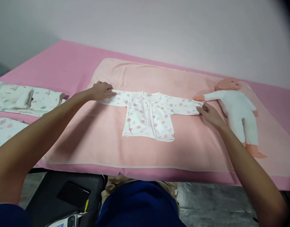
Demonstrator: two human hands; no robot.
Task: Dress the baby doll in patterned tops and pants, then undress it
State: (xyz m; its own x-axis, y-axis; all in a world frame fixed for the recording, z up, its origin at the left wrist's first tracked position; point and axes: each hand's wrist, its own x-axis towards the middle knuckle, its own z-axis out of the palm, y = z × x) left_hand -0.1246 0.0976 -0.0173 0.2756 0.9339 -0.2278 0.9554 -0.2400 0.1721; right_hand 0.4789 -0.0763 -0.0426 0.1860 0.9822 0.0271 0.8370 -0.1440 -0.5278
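The left hand [101, 90] and right hand [211, 114] are holding the baby shirt [137, 115] by opposite sleeve ends, apparently spreading it flat between them.

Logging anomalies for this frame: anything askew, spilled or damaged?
Nothing stands out: the printed jacket lies flat with sleeves spread, left hand and right hand at its cuffs. The doll lies beside it on the peach blanket; no spill or damage visible.

Likely baby-care practice room: doll [237, 102], baby jacket [137, 118], pink-covered table [66, 61].
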